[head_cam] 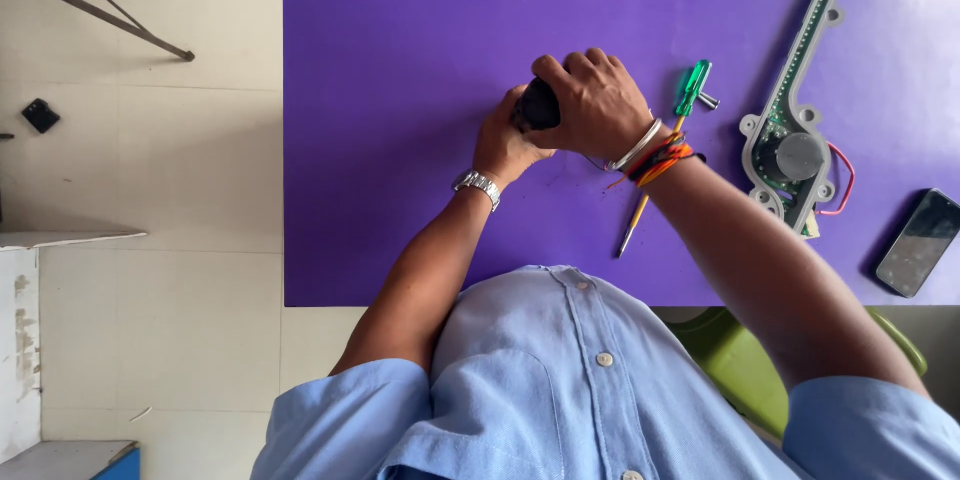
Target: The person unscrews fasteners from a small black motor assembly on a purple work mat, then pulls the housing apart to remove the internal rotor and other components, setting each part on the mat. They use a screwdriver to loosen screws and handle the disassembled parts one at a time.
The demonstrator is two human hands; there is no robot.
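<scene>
Both hands meet over the purple table top (pixel 400 30) on a small black object (pixel 537 106), most of it hidden by the fingers. My right hand (pixel 592 103) wraps over it from above, wearing a metal bangle and red-orange threads at the wrist. My left hand (pixel 503 143) grips it from below and wears a metal watch. A screwdriver with a green handle (pixel 690 88) and a yellow one (pixel 634 220) lie just right of my right wrist.
A grey plastic part with a round motor, a green strip board and red wires (pixel 795 120) lies at the right. A dark phone (pixel 918 243) rests near the right front edge. A green chair (pixel 740 365) is under me. Tiled floor and a metal stand leg (pixel 120 25) are at left.
</scene>
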